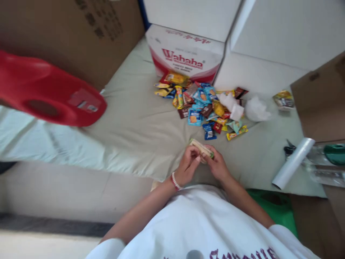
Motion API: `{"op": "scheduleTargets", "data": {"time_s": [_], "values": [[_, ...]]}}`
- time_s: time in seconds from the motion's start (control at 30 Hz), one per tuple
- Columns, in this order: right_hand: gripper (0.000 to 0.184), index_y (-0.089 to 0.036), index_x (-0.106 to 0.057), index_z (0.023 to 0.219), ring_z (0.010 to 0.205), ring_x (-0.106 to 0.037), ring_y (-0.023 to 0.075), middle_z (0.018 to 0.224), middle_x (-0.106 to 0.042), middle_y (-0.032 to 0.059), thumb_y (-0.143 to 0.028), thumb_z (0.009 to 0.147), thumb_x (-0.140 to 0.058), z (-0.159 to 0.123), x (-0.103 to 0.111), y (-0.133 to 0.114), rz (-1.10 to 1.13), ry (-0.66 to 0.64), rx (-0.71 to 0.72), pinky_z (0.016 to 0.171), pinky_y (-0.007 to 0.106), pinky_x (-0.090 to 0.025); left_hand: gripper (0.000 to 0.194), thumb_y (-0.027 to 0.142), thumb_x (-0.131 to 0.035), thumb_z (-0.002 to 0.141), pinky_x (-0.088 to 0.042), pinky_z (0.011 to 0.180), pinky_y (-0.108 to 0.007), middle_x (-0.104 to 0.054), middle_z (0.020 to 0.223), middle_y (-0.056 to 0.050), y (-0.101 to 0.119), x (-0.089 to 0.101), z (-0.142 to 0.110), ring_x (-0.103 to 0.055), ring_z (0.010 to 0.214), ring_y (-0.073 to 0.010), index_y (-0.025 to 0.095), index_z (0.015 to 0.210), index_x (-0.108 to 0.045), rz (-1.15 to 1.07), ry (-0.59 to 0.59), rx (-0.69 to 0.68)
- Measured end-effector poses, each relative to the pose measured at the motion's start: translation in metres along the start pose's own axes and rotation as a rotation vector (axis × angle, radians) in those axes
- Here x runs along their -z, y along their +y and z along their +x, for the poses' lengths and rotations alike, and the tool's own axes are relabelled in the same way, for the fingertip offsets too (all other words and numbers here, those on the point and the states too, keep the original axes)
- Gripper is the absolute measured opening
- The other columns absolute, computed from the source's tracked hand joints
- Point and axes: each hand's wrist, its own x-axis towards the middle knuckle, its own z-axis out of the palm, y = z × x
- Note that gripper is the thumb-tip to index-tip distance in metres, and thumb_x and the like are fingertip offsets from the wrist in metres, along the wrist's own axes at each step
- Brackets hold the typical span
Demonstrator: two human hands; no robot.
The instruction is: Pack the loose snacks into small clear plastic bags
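Between my two hands, close to the front edge of the cloth-covered surface, is a small cream-coloured packet with green ends [199, 146]; its contents do not show. My left hand [189, 162] grips its near left side with bent fingers, a beaded bracelet at the wrist. Thumb and fingers of my right hand [216, 164] close on its right end. Just beyond my hands lies a loose pile of wrapped snacks, among them a light blue packet [194, 117], a dark blue packet [209, 131] and a thin yellow one [237, 133].
Behind the pile stands a white and red Wahaha carton [185, 59]. A large red jug [51, 93] is at the left. Crumpled white plastic [257, 109] lies beside the snacks. To the right are a roll of clear film [293, 163] and plastic bottles [332, 154].
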Motion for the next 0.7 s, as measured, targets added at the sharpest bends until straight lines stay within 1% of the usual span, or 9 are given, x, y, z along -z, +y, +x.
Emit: {"op": "scheduleTargets", "data": {"time_s": [0.07, 0.1, 0.17, 0.23, 0.3, 0.37, 0.43, 0.53, 0.7], "values": [[0.041, -0.031, -0.061, 0.125, 0.108, -0.070, 0.0294, 0.121, -0.073, 0.0059, -0.052, 0.089, -0.065, -0.006, 0.044, -0.006, 0.009, 0.168, 0.005, 0.094, 0.046, -0.057, 0.016, 0.035, -0.045, 0.101, -0.058, 0.077, -0.034, -0.062, 0.103, -0.007, 0.000, 0.015, -0.008, -0.065, 0.088, -0.0189, 0.025, 0.113, -0.048, 0.042, -0.002, 0.004], [0.041, -0.033, -0.059, 0.126, 0.110, -0.069, 0.0305, 0.123, -0.071, 0.0064, -0.050, 0.089, -0.065, -0.006, 0.073, -0.010, 0.027, 0.313, 0.041, 0.094, 0.048, -0.057, 0.013, 0.035, -0.050, 0.099, -0.058, 0.075, -0.034, -0.062, 0.098, -0.006, -0.004, 0.026, -0.014, -0.065, 0.083, -0.0183, 0.024, 0.107, -0.051, 0.127, 0.035, 0.006], [0.043, -0.034, -0.056, 0.127, 0.114, -0.068, 0.0320, 0.129, -0.067, 0.0091, -0.046, 0.087, -0.063, 0.002, 0.146, -0.014, 0.081, 0.692, 0.165, 0.091, 0.051, -0.058, 0.011, 0.033, -0.052, 0.097, -0.056, 0.073, -0.034, -0.062, 0.089, -0.003, -0.018, 0.049, -0.028, -0.064, 0.079, -0.0183, 0.023, 0.100, -0.055, 0.328, 0.174, 0.043], [0.039, -0.033, -0.055, 0.124, 0.113, -0.067, 0.0291, 0.130, -0.063, 0.0091, -0.042, 0.086, -0.059, 0.023, 0.226, -0.013, 0.105, 1.056, 0.265, 0.081, 0.046, -0.058, 0.015, 0.035, -0.056, 0.093, -0.056, 0.071, -0.033, -0.063, 0.088, -0.003, -0.037, 0.070, -0.044, -0.065, 0.076, -0.0185, 0.021, 0.099, -0.057, 0.497, 0.326, 0.108], [0.021, -0.028, -0.059, 0.107, 0.091, -0.068, 0.0243, 0.115, -0.064, 0.0109, -0.037, 0.090, -0.050, 0.057, 0.298, -0.004, 0.153, 1.181, 0.093, 0.062, 0.038, -0.054, 0.017, 0.036, -0.059, 0.091, -0.054, 0.065, -0.033, -0.064, 0.084, -0.003, -0.054, 0.082, -0.057, -0.064, 0.070, -0.0191, 0.021, 0.097, -0.060, 0.657, 0.413, 0.183], [0.021, -0.024, -0.057, 0.088, 0.066, -0.058, 0.0183, 0.092, -0.062, 0.0089, -0.030, 0.095, -0.039, 0.097, 0.348, 0.010, 0.107, 1.139, -0.142, 0.055, 0.034, -0.048, 0.014, 0.035, -0.060, 0.090, -0.054, 0.061, -0.036, -0.065, 0.083, -0.003, -0.067, 0.083, -0.065, -0.065, 0.069, -0.0219, 0.022, 0.094, -0.062, 0.786, 0.435, 0.189], [0.023, -0.023, -0.053, 0.077, 0.056, -0.048, 0.0146, 0.078, -0.056, 0.0043, -0.025, 0.095, -0.040, 0.137, 0.374, 0.023, 0.061, 1.098, -0.213, 0.055, 0.033, -0.046, 0.008, 0.030, -0.061, 0.087, -0.054, 0.059, -0.037, -0.068, 0.084, -0.003, -0.077, 0.077, -0.068, -0.068, 0.072, -0.0248, 0.025, 0.091, -0.065, 0.887, 0.460, 0.100], [0.020, -0.021, -0.055, 0.078, 0.054, -0.043, 0.0119, 0.078, -0.055, -0.0008, -0.020, 0.093, -0.042, 0.186, 0.386, 0.034, -0.003, 1.036, -0.199, 0.058, 0.034, -0.049, 0.012, 0.022, -0.065, 0.078, -0.055, 0.058, -0.037, -0.072, 0.086, -0.003, -0.086, 0.066, -0.068, -0.071, 0.073, -0.0259, 0.026, 0.089, -0.070, 0.968, 0.511, -0.043], [0.026, -0.019, -0.064, 0.091, 0.058, -0.050, 0.0115, 0.086, -0.061, 0.0014, -0.024, 0.098, -0.039, 0.235, 0.394, 0.037, -0.218, 0.883, -0.075, 0.061, 0.036, -0.053, 0.016, 0.027, -0.063, 0.075, -0.057, 0.057, -0.048, -0.072, 0.082, 0.001, -0.089, 0.062, -0.069, -0.071, 0.070, -0.0310, 0.035, 0.087, -0.070, 0.920, 0.557, -0.010]]}}
